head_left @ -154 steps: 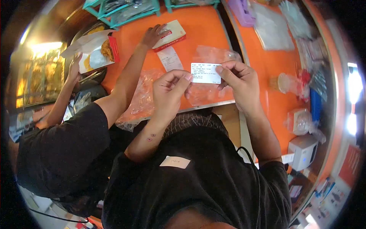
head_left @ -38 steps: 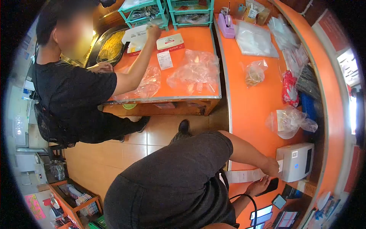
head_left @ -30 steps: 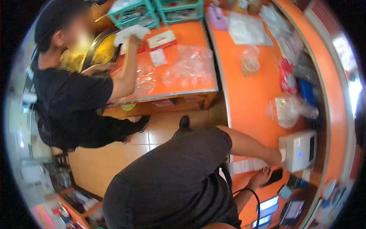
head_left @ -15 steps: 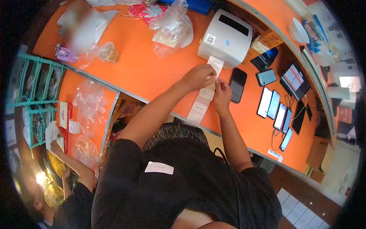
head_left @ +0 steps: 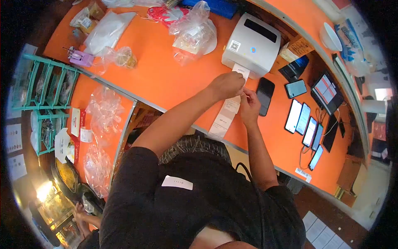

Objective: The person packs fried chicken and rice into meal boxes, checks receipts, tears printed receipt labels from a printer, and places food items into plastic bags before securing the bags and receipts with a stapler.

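A strip of printed paper labels (head_left: 224, 119) runs out of the front of the white label printer (head_left: 253, 46) and down over the table's front edge. My left hand (head_left: 228, 86) is closed on the strip just below the printer's slot, its fingers covering part of the paper. Slightly lower and to the right, my right hand (head_left: 250, 107) pinches at the strip's right edge with thumb and fingers together. A dark phone (head_left: 265, 95) lies flat beside my right hand.
Several lit phones (head_left: 293, 116) and a tablet (head_left: 325, 89) with cables lie on the right. Plastic bags (head_left: 195, 35) and a purple tape dispenser (head_left: 82, 58) sit toward the back and left. Teal racks (head_left: 45, 85) stand at far left. Another person's hand (head_left: 81, 213) shows at lower left.
The whole view has shifted a little. My left hand sits slightly nearer the printer's slot on the strip. The other person's arm has drawn back from the white papers at left.
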